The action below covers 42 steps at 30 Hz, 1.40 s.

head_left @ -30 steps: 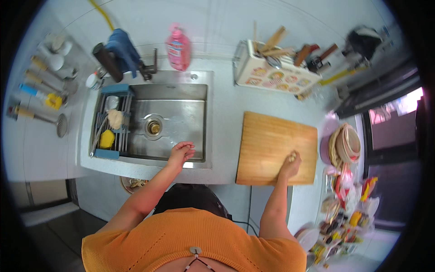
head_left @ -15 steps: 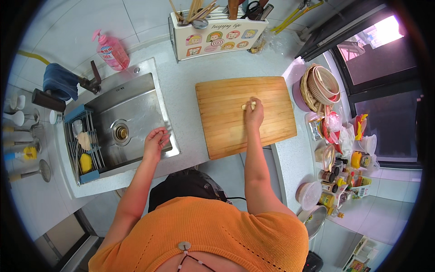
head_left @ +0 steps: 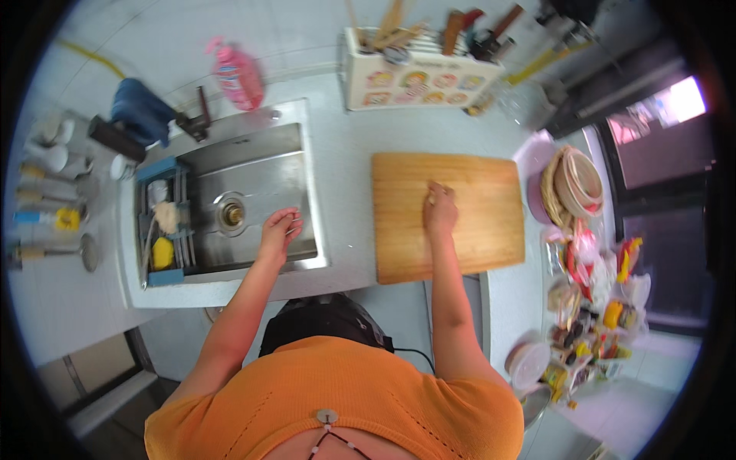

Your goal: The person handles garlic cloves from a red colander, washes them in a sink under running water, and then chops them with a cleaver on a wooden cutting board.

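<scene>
My right hand (head_left: 441, 208) rests on the left half of a wooden cutting board (head_left: 487, 207), its fingers closed. The small pale pieces, which look like garlic cloves, that lay at its fingertips are now hidden, apparently inside the hand. My left hand (head_left: 281, 230) hovers over the right front part of the steel sink (head_left: 257, 184). Its fingers are loosely curled and a little apart, with nothing visible in them. The sink's drain (head_left: 231, 216) lies to the left of this hand.
A rack (head_left: 180, 222) with a yellow sponge (head_left: 162, 252) hangs in the sink's left side. Behind stand a faucet (head_left: 195, 123), a pink pump bottle (head_left: 239, 80) and a white holder (head_left: 422, 84) with knives and chopsticks. Stacked baskets (head_left: 579, 180), bags and several jars line the right.
The view has shifted, so the counter sits further right in the picture. My right hand has moved left across the board, and the pale pieces no longer show. The left hand stays over the sink.
</scene>
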Available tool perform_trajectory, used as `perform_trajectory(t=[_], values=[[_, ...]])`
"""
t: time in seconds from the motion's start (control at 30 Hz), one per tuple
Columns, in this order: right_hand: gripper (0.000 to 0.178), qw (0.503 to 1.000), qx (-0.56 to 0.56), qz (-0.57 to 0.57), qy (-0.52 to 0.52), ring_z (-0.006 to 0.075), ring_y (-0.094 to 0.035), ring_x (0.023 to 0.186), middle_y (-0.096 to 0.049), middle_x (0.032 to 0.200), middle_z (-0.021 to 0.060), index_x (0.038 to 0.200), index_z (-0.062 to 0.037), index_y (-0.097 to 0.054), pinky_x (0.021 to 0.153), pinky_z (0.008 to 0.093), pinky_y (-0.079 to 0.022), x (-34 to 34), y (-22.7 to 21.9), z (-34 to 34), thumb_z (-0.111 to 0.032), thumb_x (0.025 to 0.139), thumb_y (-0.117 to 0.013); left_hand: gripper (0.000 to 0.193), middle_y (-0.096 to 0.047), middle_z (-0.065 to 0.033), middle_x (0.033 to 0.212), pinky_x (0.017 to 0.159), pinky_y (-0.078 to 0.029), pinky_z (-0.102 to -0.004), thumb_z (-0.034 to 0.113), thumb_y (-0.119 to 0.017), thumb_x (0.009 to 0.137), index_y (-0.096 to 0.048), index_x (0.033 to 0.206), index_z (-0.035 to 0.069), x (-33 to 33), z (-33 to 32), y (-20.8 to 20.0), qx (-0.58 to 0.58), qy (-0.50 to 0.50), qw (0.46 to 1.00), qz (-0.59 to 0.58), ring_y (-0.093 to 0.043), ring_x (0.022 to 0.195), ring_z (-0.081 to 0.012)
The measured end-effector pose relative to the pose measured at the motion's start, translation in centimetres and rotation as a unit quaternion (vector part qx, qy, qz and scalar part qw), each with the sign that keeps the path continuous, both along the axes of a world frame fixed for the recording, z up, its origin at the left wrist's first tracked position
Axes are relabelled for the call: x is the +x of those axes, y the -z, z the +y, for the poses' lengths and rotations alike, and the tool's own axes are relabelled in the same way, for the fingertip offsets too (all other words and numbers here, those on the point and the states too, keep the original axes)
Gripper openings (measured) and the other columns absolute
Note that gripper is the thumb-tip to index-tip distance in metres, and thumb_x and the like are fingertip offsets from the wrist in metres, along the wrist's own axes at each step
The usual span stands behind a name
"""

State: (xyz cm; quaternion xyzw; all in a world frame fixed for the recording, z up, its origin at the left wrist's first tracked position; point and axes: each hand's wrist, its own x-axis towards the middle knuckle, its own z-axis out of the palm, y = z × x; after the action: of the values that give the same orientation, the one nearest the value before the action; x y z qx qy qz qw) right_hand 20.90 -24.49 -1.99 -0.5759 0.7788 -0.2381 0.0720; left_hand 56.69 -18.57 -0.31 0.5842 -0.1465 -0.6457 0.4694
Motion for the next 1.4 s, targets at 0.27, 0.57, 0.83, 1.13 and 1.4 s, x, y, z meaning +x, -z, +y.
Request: perform_trajectory(t=[0.27,0.57,0.83,1.13,1.4], values=[[0.019,0.699,0.071,-0.708,0.069,0.0125,-0.056,0.067,-0.06,0.089,0.0047,0.103,-0.0144,-0.056,0.048,0.0199,-0.043,6.6,-0.3,1.3,-0.005,0.088,-0.051,0.02,-0.062,-0.0028,0.098,0.069,-0.051,-0.0247,0.014,-0.051,0.094,-0.06,0.11,0.005,13.3,-9.7,0.7,-0.191,-0.087,0.965,-0.16,-0.06,0.083,-0.0113],[0.022,0.507,0.174,-0.839,0.093,0.0147,-0.056,0.063,-0.06,0.092,0.0057,0.109,-0.0183,-0.052,0.038,0.0161,-0.038,21.9,-2.6,4.9,-0.01,0.089,-0.057,0.054,-0.05,-0.0117,0.127,0.063,-0.052,-0.0241,0.013,-0.048,0.094,-0.027,0.142,0.003,21.4,-22.8,-3.4,-0.223,-0.041,0.953,-0.2,-0.064,0.082,-0.0146],[0.024,0.314,0.167,-0.932,0.069,0.0191,-0.055,0.075,-0.058,0.096,0.0092,0.102,-0.0165,-0.057,0.04,0.018,-0.041,29.1,-2.1,4.9,-0.037,0.096,-0.046,0.061,-0.057,-0.0108,0.108,0.068,-0.052,-0.0253,0.011,-0.046,0.095,-0.015,0.148,0.009,23.1,-23.9,-2.1,-0.27,0.116,0.95,-0.108,-0.065,0.083,-0.0152],[0.019,0.265,0.194,-0.942,0.071,0.0193,-0.059,0.084,-0.06,0.095,0.0056,0.097,-0.0176,-0.059,0.044,0.0194,-0.043,35.5,-2.2,2.7,-0.034,0.094,-0.051,0.06,-0.049,-0.0151,0.125,0.085,-0.05,-0.0316,0.022,-0.047,0.096,-0.016,0.144,0.005,25.3,-26.8,0.6,-0.389,0.118,0.908,0.106,-0.061,0.103,-0.0228],[0.02,0.196,0.17,-0.961,0.094,0.0199,-0.056,0.092,-0.06,0.099,0.0053,0.092,-0.0158,-0.065,0.058,0.0269,-0.052,36.9,-2.2,1.7,-0.031,0.092,-0.052,0.049,-0.054,-0.0116,0.121,0.089,-0.048,-0.0337,0.027,-0.05,0.095,-0.032,0.136,0.005,23.3,-24.3,-0.4,-0.321,0.119,0.924,0.169,-0.059,0.106,-0.0221]])
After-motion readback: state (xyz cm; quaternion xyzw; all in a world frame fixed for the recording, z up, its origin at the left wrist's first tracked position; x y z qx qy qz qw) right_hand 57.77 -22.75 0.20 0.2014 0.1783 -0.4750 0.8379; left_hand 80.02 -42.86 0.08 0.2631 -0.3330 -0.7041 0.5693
